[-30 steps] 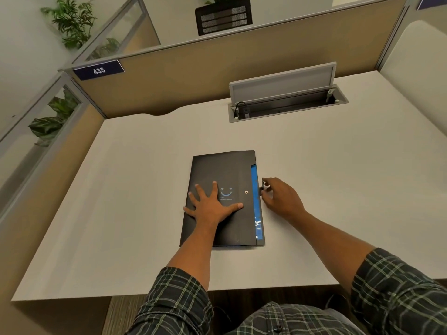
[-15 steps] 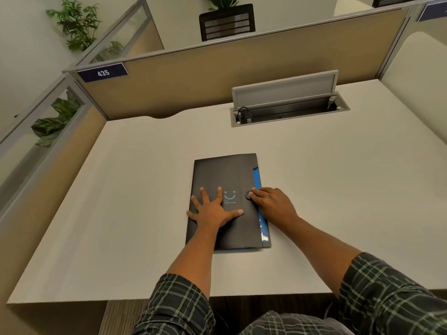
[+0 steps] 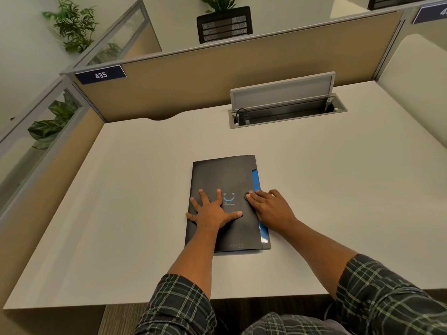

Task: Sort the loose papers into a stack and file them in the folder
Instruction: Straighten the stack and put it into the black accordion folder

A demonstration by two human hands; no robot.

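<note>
Left hand (image 3: 212, 209), fingers (image 3: 202, 195) spread wide, pinning closed folder (image 3: 217, 175) to counter (image 3: 338, 189); right hand (image 3: 271, 209), fingers (image 3: 252, 196) together, pressing its snap (image 3: 247, 195) shut.

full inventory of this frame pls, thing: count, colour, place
folder: 1, black with blue smiley print and a blue strip along its right edge, closed, flat at desk centre
snap button: 1, dark, right part of the cover
desk: 1, off-white
cable box: 1, grey, lid up, back of desk
partition: 1, tan, behind desk
number plate: 1, navy, "435", top of partition
plants: several, green, beyond the partitions
left hand: flat on the cover
right hand: fingertips at the snap button
sleeves: 2, dark plaid
</note>
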